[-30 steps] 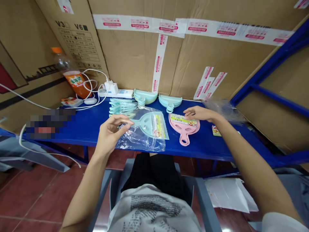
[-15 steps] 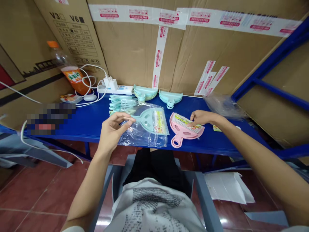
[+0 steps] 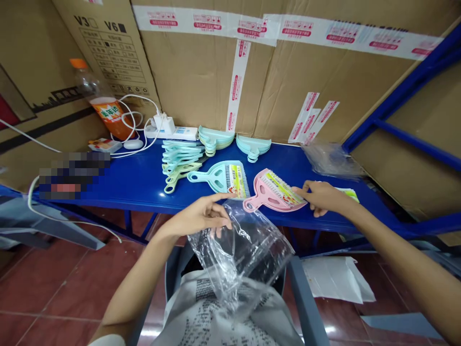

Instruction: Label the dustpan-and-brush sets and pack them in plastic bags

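My left hand (image 3: pixel 207 215) is over the bench's front edge, index finger stretched out near the light-blue dustpan (image 3: pixel 216 178) and the other fingers loosely bent. A clear plastic bag (image 3: pixel 248 240) drapes from beside those fingertips onto the lap. The blue dustpan lies flat with a bristled brush and a printed label in it. My right hand (image 3: pixel 320 197) has its thumb and fingers closed at the right edge of a pink dustpan (image 3: pixel 266 192). A white-bristled brush with a yellow-green label card (image 3: pixel 279 187) lies in that pan; its contact with the fingertips is partly hidden.
Stacked blue-green handled pieces (image 3: pixel 182 158) and dustpans (image 3: pixel 216 138) lie behind, with more dustpans (image 3: pixel 254 145) beside them. Clear bags (image 3: pixel 331 161) lie at right, a label card (image 3: pixel 347 193) nearer. A power strip (image 3: pixel 185 133), cables and an orange drink bottle (image 3: pixel 110 113) stand left.
The plastic bag has come from around the blue dustpan down to the lap. My left hand left the pan's handle and moved right and nearer. My right hand shifted rightward; the pink dustpan turned.
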Available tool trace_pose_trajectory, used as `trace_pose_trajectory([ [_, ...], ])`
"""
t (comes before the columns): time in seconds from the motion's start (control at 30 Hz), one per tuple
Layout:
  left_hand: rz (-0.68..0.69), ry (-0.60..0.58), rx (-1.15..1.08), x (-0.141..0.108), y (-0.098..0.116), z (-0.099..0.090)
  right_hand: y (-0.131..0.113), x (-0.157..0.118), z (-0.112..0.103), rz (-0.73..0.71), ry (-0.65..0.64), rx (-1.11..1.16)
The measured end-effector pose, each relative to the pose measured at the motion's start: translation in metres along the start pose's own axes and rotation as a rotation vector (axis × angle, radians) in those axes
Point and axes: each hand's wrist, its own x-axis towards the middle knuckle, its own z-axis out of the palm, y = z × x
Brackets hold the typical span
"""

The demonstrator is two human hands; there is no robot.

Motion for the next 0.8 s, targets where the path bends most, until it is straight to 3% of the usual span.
trace_pose_trajectory([
  [0.17, -0.025, -0.051, -0.059, 0.018, -0.018, 0.02, 0.013, -0.019, 0.013, -0.006, -0.024, 0.348],
  [0.33, -0.015, 0.028, -0.016, 0.015, -0.018, 0.025, 0.026, -0.038, 0.025, 0.031, -0.074, 0.488],
  [0.53, 0.0, 0.107, 0.058, 0.009, -0.011, 0.024, 0.039, -0.053, 0.037, 0.078, -0.19, 0.854],
  [0.7, -0.032, 0.073, 0.023, 0.008, -0.008, 0.026, 0.033, -0.055, 0.05, 0.042, -0.075, 1.175],
  [0.8, -0.045, 0.086, -0.009, 0.011, -0.008, 0.03, 0.032, -0.049, 0.049, 0.055, -0.119, 1.268],
])
